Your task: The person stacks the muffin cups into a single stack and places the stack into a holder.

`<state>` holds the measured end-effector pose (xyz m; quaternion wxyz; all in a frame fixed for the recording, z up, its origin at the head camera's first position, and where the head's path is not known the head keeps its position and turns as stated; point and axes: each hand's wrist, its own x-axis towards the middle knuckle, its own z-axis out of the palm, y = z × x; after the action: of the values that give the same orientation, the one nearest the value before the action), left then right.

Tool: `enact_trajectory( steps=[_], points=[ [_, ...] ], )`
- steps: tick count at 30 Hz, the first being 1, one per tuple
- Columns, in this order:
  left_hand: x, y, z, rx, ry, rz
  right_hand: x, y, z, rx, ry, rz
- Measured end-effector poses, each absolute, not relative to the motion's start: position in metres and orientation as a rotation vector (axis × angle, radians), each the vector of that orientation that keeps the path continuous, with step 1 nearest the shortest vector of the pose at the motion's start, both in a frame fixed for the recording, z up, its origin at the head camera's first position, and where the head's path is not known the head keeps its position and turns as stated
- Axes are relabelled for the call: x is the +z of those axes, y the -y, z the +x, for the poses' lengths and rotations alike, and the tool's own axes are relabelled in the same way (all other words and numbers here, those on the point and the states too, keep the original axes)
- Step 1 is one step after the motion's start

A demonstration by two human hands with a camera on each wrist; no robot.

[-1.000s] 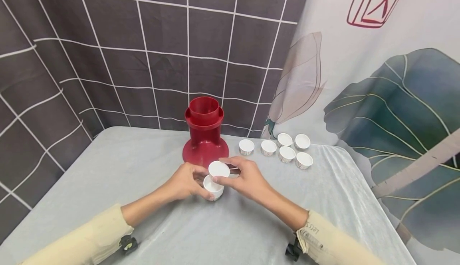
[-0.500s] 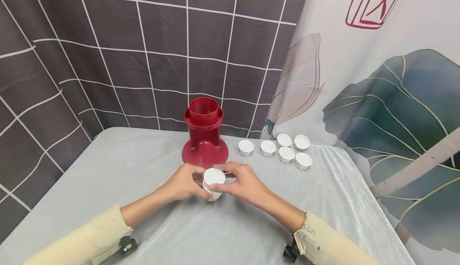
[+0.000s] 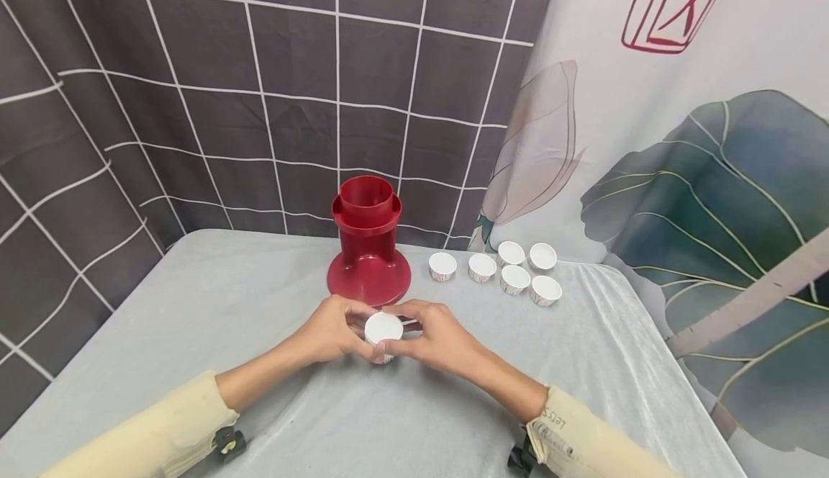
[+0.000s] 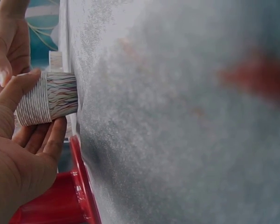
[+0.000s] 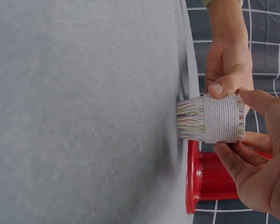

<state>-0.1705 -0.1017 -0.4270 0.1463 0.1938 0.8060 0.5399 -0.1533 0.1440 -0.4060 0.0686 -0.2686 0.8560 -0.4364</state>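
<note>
A stack of white paper baking cups (image 3: 383,327) stands on the cloth in front of me, many rims packed close together in the right wrist view. Thin coloured lines run down the lower side of the stack (image 5: 191,120). My left hand (image 3: 332,330) holds the stack between thumb and fingers from the left. From the right, my right hand (image 3: 442,334) grips the top of it near the upper rim, thumb in front and fingers behind. Both thumbs come close together at the near side.
Just behind the hands stands a red plastic holder (image 3: 369,276) with a round base and an upright tube. Several single baking cups (image 3: 514,278) sit to its right on the grey cloth (image 3: 214,305). A dark gridded curtain (image 3: 291,132) hangs behind.
My right hand has lowered a baking cup, moving left and toward me, onto the stack in my left hand; it now sits nested on top. My left hand has stayed in place.
</note>
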Motion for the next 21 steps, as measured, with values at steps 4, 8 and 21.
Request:
enact_trajectory(
  steps=[4,8,21],
  points=[
    [-0.4278,0.1025,-0.1711,1.551,-2.326,0.553,-0.4067,-0.1434,-0.154,-1.32,-2.572,-0.793],
    [-0.4277,0.1033,-0.1712,1.544,-2.329,0.543,-0.4058,-0.1418,-0.1547,-1.323,-2.565,-0.757],
    [-0.428,0.1041,-0.1708,1.576,-2.29,0.535,-0.402,-0.1365,-0.1594,-1.34,-2.538,-0.605]
  ],
)
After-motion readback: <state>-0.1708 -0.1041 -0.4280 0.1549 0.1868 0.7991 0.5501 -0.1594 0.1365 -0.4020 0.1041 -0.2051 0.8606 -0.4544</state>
